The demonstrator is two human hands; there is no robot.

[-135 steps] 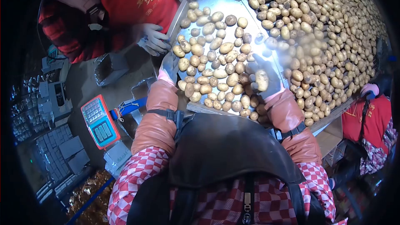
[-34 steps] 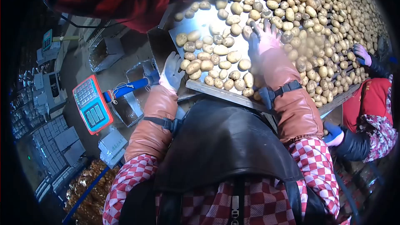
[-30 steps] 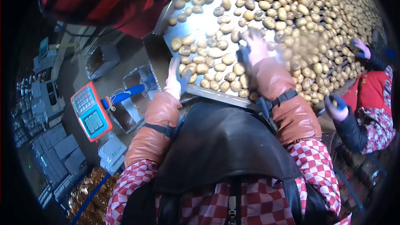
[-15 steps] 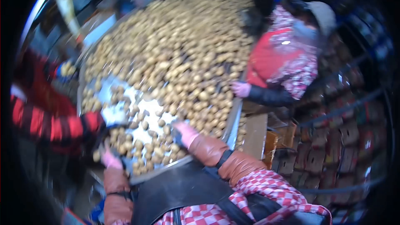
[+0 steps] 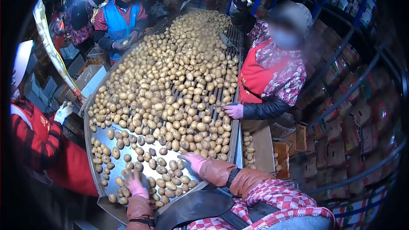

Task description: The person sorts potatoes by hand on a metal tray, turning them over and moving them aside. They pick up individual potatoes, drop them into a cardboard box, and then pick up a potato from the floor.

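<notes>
Many potatoes (image 5: 170, 102) cover a large sorting table, whose bare metal surface (image 5: 102, 136) shows at the near left. My left hand (image 5: 136, 184), in a pink glove with a darker palm side, is spread over potatoes near the front corner; its fingers are apart and slightly blurred. Further right, my right hand (image 5: 194, 162), gloved the same way, reaches leftward with fingers stretched out beside the potatoes at the front edge. No potato is visibly gripped in either hand.
A person in a red apron (image 5: 264, 72) stands at the right side, a person in red plaid (image 5: 38, 140) at the left. Beyond the far left side, a person in a blue vest (image 5: 123, 21) handles a potato. Cartons (image 5: 260, 140) stand beside the table; stacked boxes (image 5: 336, 153) lie right.
My left hand has come from the table's left corner onto the potatoes. The left co-worker's white-gloved hand has drawn back from the table. The right co-worker now has one arm raised.
</notes>
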